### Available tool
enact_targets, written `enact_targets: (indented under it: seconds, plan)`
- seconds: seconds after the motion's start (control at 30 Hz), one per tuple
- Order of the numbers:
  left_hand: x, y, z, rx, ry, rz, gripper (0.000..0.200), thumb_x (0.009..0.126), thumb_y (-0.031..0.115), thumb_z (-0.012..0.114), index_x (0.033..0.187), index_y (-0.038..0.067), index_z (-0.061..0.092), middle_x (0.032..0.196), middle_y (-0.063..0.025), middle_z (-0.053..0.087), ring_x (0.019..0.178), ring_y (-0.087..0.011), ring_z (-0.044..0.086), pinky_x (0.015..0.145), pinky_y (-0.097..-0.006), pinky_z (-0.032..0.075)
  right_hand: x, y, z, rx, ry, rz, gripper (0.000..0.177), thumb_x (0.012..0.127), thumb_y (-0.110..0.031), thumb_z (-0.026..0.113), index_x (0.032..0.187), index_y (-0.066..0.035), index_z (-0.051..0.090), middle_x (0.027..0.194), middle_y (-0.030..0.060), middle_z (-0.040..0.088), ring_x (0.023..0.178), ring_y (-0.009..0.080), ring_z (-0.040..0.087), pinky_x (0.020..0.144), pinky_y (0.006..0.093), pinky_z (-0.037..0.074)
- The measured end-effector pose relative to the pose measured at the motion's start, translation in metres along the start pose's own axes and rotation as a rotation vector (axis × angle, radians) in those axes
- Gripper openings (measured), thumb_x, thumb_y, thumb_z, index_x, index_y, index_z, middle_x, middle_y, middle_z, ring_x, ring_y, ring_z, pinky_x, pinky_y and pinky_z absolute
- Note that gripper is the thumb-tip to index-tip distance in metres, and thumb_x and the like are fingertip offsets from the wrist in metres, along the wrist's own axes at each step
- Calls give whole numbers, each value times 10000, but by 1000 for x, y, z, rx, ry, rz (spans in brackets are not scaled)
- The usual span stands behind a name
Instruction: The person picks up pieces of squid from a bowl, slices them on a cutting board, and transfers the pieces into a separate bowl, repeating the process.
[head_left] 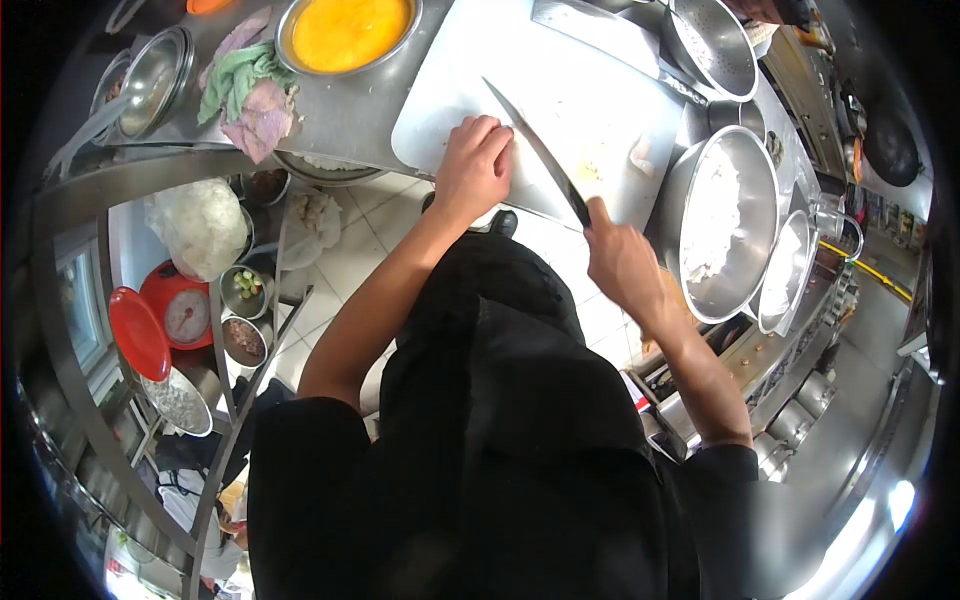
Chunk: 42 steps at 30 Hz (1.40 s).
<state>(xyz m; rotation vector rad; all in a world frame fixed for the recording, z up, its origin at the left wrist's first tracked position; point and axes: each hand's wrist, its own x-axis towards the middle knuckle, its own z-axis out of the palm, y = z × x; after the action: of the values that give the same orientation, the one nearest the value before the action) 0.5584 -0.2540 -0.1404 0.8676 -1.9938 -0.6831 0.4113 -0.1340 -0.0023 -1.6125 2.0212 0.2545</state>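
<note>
My right hand grips the handle of a kitchen knife, its long blade slanting up and left over the white cutting board. Just left of the blade, my left hand rests at the board's near edge with its fingers curled in. Whatever lies under those fingers is hidden. A pale, whitish piece of food lies near the right side of the board, and small scraps are scattered around it. Across the far right corner lies a second, broad-bladed knife.
Right of the board stand a large steel bowl of white pieces and a colander. A bowl of orange-yellow liquid sits at the back left, beside green and pink cloths. A red scale is on a lower shelf.
</note>
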Motion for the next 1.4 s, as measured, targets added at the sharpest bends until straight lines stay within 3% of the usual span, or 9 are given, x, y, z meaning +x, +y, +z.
enact_targets:
  seconds: [0.23,0.57,0.77,0.83,0.93,1.17,1.23,1.37,1.4]
  plan:
    - [-5,-4,6,52,-55,5,197,668,-39,613,856,12,584,918,-103,554,904,-283,538,758,-396,442,25,4,63,210,85,-63,270,855,-43,537,1062,15,373,646,302,567,665,481,581,614,550,433]
    - [-10,-11,-24,-101,-151,-15,191,724,-98,605,893,-10,625,931,-116,594,892,-304,582,768,-383,485,60,17,35,264,241,-92,248,871,-72,543,1060,-6,397,720,295,587,741,492,568,652,527,437]
    - [11,7,-35,55,-412,38,566,697,-83,602,1233,89,543,1211,-138,490,1048,-323,528,803,-393,482,29,32,4,326,289,99,345,869,-61,537,1171,63,425,796,319,602,794,491,568,687,503,454]
    - [25,15,-27,212,-482,98,817,667,-53,622,1411,169,367,1332,-166,389,985,-317,540,757,-403,493,18,37,1,323,305,137,397,866,-53,530,1222,83,417,784,310,609,771,482,592,681,475,470]
    - [56,19,-9,336,-676,102,927,644,-34,644,1455,233,282,1382,-219,312,981,-337,542,747,-399,518,-1,42,2,405,373,174,392,883,-67,527,1226,83,410,670,220,598,584,324,609,586,386,474]
    - [95,32,39,518,-1034,207,788,658,20,666,1374,235,420,1373,-230,335,941,-359,581,765,-394,531,-47,54,11,568,377,283,368,917,-82,500,1246,53,405,607,116,567,515,192,545,519,325,444]
    - [97,34,39,506,-1066,165,590,650,41,682,1213,172,566,1315,-213,398,949,-361,593,772,-406,528,-59,57,9,602,317,392,384,916,-86,504,1261,45,397,600,102,556,504,175,524,506,310,434]
    - [70,-3,53,334,-848,242,382,636,72,692,1013,106,639,1092,-184,528,943,-346,588,795,-443,505,-80,91,34,695,381,383,476,879,-27,529,1317,33,352,737,96,614,539,122,508,462,283,421]
    - [65,-16,57,256,-750,274,344,634,84,688,975,93,644,1014,-180,556,934,-345,585,803,-453,496,-88,110,52,1119,408,503,535,856,13,522,1352,3,321,844,70,632,560,111,507,443,269,413]
